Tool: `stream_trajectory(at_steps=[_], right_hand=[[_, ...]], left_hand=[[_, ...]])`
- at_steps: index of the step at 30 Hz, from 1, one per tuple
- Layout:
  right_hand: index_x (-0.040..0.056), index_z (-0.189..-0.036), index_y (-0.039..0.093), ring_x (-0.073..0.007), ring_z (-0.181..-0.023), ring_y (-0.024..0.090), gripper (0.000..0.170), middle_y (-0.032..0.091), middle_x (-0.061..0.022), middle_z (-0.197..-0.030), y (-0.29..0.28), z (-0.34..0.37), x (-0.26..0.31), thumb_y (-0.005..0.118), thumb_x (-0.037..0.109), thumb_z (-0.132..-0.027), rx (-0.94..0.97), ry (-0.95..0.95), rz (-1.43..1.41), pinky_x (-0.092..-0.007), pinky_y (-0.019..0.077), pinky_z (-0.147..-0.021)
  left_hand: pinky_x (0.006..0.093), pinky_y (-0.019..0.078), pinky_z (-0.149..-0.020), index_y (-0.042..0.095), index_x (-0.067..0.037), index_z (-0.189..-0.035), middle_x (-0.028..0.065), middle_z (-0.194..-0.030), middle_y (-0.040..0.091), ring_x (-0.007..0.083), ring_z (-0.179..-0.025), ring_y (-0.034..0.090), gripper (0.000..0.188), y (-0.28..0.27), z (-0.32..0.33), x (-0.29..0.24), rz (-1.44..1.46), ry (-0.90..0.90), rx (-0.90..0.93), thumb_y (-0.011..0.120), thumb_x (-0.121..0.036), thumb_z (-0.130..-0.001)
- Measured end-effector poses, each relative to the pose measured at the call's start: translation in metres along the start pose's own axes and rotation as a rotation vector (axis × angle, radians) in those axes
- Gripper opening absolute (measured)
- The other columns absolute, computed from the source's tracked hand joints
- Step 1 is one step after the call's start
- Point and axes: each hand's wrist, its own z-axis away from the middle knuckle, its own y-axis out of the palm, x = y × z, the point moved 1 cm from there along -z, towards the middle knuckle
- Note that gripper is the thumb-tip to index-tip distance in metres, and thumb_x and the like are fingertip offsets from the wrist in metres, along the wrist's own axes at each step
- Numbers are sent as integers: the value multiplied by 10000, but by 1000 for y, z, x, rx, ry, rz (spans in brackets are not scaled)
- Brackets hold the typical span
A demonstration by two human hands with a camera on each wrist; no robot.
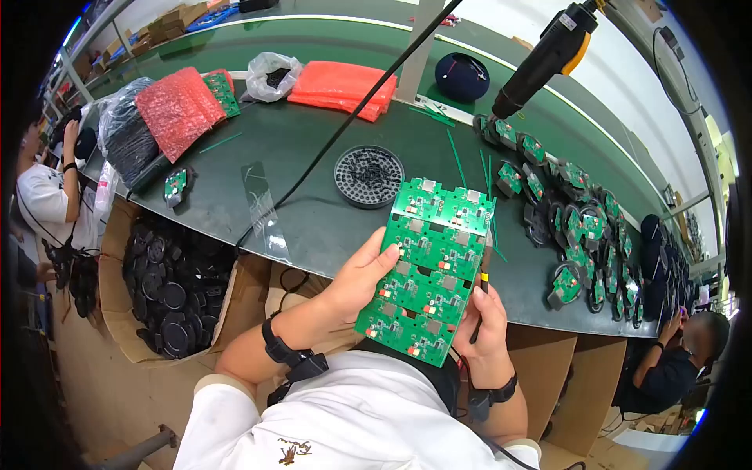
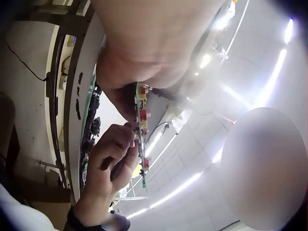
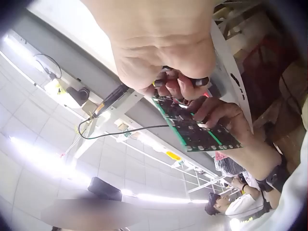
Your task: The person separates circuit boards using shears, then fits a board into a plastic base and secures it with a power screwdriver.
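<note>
A green circuit-board panel, made of several joined boards with small white and red parts, is held up over the lap. My left hand grips its left edge, thumb on the component face and fingers behind. At the lower right edge, my right hand holds a slim black-handled tool with a yellow band; its kind cannot be told. The left wrist view shows the panel edge-on beside the right hand. In the right wrist view the left hand lies across the panel.
A round black dish of small dark parts stands behind the panel. Many wired board assemblies crowd the bench's right side. An electric screwdriver hangs above. Red bubble-wrap packs lie back left; a carton of black parts stands below.
</note>
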Motion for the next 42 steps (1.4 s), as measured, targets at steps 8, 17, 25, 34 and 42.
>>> stream_trajectory(at_steps=[8, 17, 25, 34, 42], right_hand=[[0, -1268, 619, -101, -789, 583, 256, 667, -36, -962, 9, -5, 6, 579, 136, -1055, -115, 5, 110, -288, 486, -649], [6, -1267, 637, -90, -848, 584, 241, 663, 0, -973, 10, -11, 15, 621, 109, -1050, -184, -106, 350, -271, 474, -698], [-4, -1236, 634, -83, -772, 531, 218, 623, -4, -911, 0, -11, 23, 623, 114, -1053, -144, -88, 362, -258, 435, -615], [30, -1255, 586, -98, -763, 492, 256, 552, -6, -920, -6, -12, 15, 571, 210, -1074, 7, 6, -54, -243, 409, -592], [11, -1409, 547, -113, -770, 484, 408, 547, -16, -931, -11, -34, 49, 597, 209, -1057, -8, 63, -42, -259, 403, -593]], left_hand=[[362, 540, -1054, 404, -53, -1505, 93, -1401, 589, 161, -1270, 594, 390, 2, 6, -14, -68, 30, -84, 444, -228, -1158], [339, 483, -1072, 446, -33, -1446, 79, -1347, 600, 142, -1246, 569, 338, 3, 8, -15, -404, 165, -83, 437, -216, -1162], [336, 470, -1073, 452, -24, -1430, 71, -1322, 606, 134, -1242, 558, 336, 2, 8, -16, -445, 165, -53, 438, -227, -1162], [413, 568, -1042, 367, -52, -1556, 129, -1445, 576, 219, -1264, 629, 451, 2, 1, -5, -27, -63, -52, 439, -244, -1155], [413, 614, -967, 395, -56, -1545, 109, -1357, 637, 215, -1180, 683, 442, -9, -3, -17, 158, -38, -17, 453, -248, -1151]])
